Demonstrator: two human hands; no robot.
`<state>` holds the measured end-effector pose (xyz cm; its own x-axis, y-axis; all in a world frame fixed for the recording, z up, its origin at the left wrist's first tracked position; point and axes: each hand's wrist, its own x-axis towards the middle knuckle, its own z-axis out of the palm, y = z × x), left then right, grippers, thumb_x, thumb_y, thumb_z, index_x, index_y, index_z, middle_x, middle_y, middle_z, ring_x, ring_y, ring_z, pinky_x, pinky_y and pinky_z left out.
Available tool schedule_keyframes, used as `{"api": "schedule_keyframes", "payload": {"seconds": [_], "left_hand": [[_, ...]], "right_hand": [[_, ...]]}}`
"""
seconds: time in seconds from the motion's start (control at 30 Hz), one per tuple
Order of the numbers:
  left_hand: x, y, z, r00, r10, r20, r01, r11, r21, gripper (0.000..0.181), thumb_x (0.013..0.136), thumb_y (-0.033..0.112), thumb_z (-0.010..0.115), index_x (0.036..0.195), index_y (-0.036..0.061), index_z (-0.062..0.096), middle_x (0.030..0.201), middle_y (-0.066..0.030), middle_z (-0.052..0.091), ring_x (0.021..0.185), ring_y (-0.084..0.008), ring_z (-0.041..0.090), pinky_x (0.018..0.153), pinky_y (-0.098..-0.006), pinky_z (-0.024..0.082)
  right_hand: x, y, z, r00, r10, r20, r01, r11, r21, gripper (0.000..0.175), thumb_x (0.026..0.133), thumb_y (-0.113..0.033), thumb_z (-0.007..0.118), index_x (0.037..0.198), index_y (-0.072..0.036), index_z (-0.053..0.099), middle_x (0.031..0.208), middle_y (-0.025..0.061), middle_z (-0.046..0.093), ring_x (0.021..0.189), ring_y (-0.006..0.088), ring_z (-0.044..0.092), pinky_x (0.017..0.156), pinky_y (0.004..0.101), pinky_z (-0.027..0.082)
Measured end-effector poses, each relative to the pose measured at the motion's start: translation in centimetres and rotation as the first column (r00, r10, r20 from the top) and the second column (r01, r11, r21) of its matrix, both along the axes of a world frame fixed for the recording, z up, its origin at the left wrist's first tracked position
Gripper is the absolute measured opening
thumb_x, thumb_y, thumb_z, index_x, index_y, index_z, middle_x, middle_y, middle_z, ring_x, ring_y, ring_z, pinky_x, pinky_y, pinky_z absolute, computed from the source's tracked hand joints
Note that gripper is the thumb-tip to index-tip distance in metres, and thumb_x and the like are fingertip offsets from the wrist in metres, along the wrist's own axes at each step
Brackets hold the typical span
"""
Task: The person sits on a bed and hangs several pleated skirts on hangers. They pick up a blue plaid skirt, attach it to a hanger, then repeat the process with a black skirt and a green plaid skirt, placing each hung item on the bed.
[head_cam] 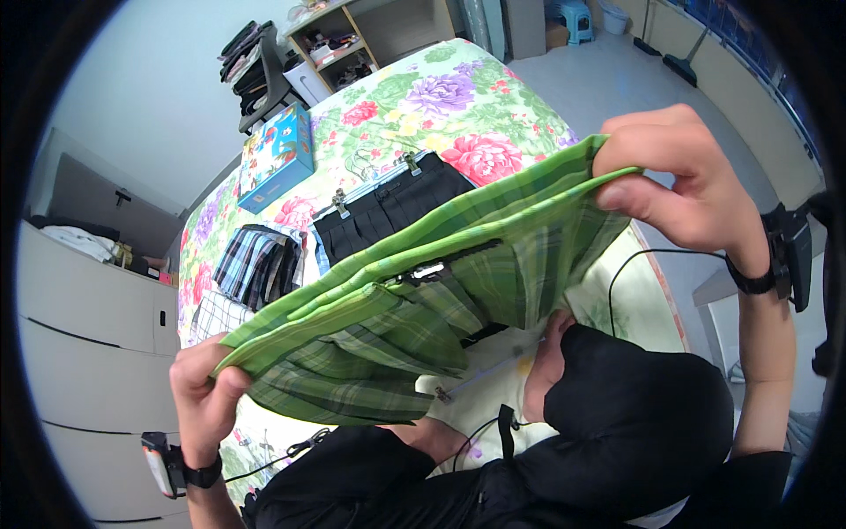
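A green plaid pleated skirt (410, 278) is stretched between my two hands by its waistband. My left hand (205, 390) pinches the lower left end, and my right hand (674, 178) grips the upper right end between thumb and fingers. A zipper and a metal fastening (426, 272) show at the middle of the waistband. Beneath the skirt, on the bed, part of a clip hanger (489, 375) is visible; the skirt hides the rest. Beyond the skirt lies a black pleated skirt (390, 205) clipped to a hanger.
Folded plaid garments (258, 264) and a blue box (277, 159) lie on the floral bedspread (423, 119). Clothes are piled on a chair (268, 86) beyond it. A cabinet (92, 317) stands at left. Cables run from devices strapped on both wrists.
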<state>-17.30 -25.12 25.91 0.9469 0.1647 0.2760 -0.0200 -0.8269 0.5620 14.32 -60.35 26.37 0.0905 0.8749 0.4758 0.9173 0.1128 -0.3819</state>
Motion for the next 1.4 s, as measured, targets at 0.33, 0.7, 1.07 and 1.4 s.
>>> {"api": "schedule_keyframes", "payload": {"seconds": [0.33, 0.7, 1.07, 1.4], "left_hand": [[-7.9, -2.9, 3.1, 0.986, -0.154, -0.069, 0.162, 0.979, 0.122, 0.075, 0.072, 0.053, 0.084, 0.116, -0.0007, 0.056, 0.067, -0.0084, 0.066, 0.058, -0.0173, 0.063, 0.056, -0.0290, 0.047], [11.6, 16.9, -6.4, 0.927, -0.012, -0.376, -0.137, 0.920, -0.367, 0.033, 0.097, 0.038, 0.067, 0.101, 0.0053, 0.066, 0.083, 0.0053, 0.058, 0.073, -0.0017, 0.056, 0.065, -0.0191, 0.048], [13.8, 25.6, -22.9, 0.884, 0.178, -0.433, -0.336, 0.886, -0.321, 0.032, 0.095, 0.030, 0.072, 0.105, -0.0007, 0.067, 0.083, 0.0004, 0.066, 0.069, -0.0062, 0.057, 0.061, -0.0236, 0.047], [14.4, 24.8, -26.5, 0.850, 0.339, -0.404, -0.410, 0.906, -0.103, 0.053, 0.092, 0.044, 0.071, 0.112, -0.0038, 0.062, 0.094, -0.0140, 0.069, 0.084, -0.0207, 0.066, 0.078, -0.0333, 0.054]], "right_hand": [[-1.4, -5.6, 0.7, 0.960, 0.140, -0.242, -0.179, 0.973, -0.148, 0.031, 0.078, -0.028, 0.086, 0.091, -0.003, 0.074, 0.071, 0.0056, 0.071, 0.060, 0.0177, 0.069, 0.055, 0.0282, 0.052], [15.7, 14.0, -7.0, 0.956, -0.212, -0.202, 0.130, 0.925, -0.357, 0.026, 0.096, -0.031, 0.067, 0.098, -0.005, 0.072, 0.077, 0.0010, 0.066, 0.068, 0.0105, 0.060, 0.059, 0.0239, 0.048], [14.4, 28.8, -25.4, 0.936, -0.316, -0.157, 0.220, 0.870, -0.442, 0.036, 0.092, -0.026, 0.064, 0.116, 0.001, 0.066, 0.096, 0.0183, 0.071, 0.089, 0.0308, 0.068, 0.082, 0.0395, 0.052], [13.8, 27.7, -28.3, 0.852, -0.474, -0.225, 0.362, 0.841, -0.402, 0.042, 0.090, -0.027, 0.066, 0.125, -0.004, 0.063, 0.088, 0.0177, 0.069, 0.079, 0.0303, 0.067, 0.075, 0.0400, 0.051]]}}
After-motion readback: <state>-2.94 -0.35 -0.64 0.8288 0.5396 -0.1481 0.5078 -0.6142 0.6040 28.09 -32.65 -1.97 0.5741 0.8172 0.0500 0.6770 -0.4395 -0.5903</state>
